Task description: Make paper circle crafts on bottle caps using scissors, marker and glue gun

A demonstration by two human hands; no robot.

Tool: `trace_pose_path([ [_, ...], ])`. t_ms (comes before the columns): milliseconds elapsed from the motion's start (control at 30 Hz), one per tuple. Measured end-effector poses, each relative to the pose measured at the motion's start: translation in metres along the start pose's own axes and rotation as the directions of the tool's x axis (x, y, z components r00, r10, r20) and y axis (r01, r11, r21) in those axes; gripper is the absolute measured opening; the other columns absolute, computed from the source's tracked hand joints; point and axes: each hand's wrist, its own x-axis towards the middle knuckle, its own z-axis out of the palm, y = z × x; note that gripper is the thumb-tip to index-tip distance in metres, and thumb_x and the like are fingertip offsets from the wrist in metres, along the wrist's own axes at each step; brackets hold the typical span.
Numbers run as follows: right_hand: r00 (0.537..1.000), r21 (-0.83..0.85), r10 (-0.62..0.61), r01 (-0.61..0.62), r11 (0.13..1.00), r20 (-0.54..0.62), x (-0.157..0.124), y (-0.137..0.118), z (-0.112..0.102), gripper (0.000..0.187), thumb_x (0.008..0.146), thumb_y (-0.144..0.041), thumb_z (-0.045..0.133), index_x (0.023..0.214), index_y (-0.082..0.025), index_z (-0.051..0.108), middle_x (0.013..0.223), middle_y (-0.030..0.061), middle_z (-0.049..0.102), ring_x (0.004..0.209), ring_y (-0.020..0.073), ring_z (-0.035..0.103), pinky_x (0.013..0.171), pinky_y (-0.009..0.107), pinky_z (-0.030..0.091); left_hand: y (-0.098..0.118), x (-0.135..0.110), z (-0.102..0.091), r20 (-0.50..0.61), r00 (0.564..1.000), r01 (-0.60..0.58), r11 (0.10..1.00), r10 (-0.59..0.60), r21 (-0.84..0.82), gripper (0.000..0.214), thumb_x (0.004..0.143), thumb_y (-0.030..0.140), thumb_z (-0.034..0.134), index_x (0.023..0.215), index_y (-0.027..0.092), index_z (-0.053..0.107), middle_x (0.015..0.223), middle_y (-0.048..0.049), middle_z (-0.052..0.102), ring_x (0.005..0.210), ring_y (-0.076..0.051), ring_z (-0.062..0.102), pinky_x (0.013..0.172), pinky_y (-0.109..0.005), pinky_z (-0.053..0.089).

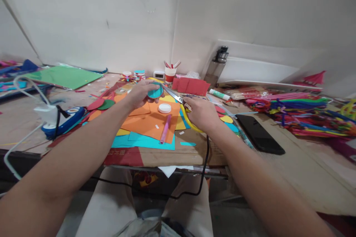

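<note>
My left hand (142, 93) pinches a round teal piece (155, 91), probably paper, above the middle of the worktop. In my right hand (200, 110) is a pair of scissors (180, 100) with yellow handles, its metal blades pointing left to the edge of the teal piece. Whether the blades touch it I cannot tell. Below the hands lie orange paper sheets (147, 127) over blue paper (139, 140). On the orange paper rest a white round lid (164, 108) and a pink marker-like tube (165, 129).
Behind my hands stand a cup of pens (170, 73), red folded paper (190, 86) and a dark-capped bottle (216, 67). At right lie a black phone (260, 134) and colourful pipe cleaners (300, 105). A power strip (63, 121) sits left; a black cable (206, 170) hangs over the front edge.
</note>
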Motion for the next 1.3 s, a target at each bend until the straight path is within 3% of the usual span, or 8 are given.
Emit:
trace_pose_path([
  [333,0.999,0.062,0.050,-0.051,0.997,0.008,0.000,0.001,-0.003,0.043,0.092,-0.037,0.047,0.132,-0.030,0.062,0.120,0.0093,0.069,0.105,0.0265,0.064,0.080,0.033,0.043,-0.002,0.003,-0.009,-0.005,1.000,0.028,0.999,-0.028,0.032,0.020,0.071,0.031,0.068,0.077,0.011,0.065,0.063,-0.0058,0.065,0.045,-0.011,0.056,0.038,-0.020,0.038],
  [633,1.000,-0.016,0.018,-0.018,1.000,0.004,-0.001,0.003,-0.003,0.043,0.091,-0.034,0.048,0.132,-0.029,0.061,0.116,0.0088,0.069,0.101,0.0256,0.063,0.075,0.032,0.041,0.003,0.001,-0.013,0.069,0.995,0.065,0.995,-0.070,0.070,0.020,0.069,0.030,0.068,0.074,0.011,0.065,0.062,-0.0088,0.067,0.040,-0.011,0.055,0.032,-0.017,0.025],
  [1300,1.000,0.011,0.006,-0.006,1.000,-0.019,-0.003,0.004,-0.003,0.043,0.092,-0.035,0.048,0.132,-0.029,0.061,0.119,0.0082,0.069,0.102,0.0256,0.064,0.075,0.032,0.041,0.005,0.002,-0.014,0.035,0.999,0.041,0.998,-0.042,0.041,0.017,0.067,0.025,0.068,0.074,0.010,0.064,0.059,-0.0067,0.065,0.038,-0.010,0.054,0.030,-0.017,0.025],
])
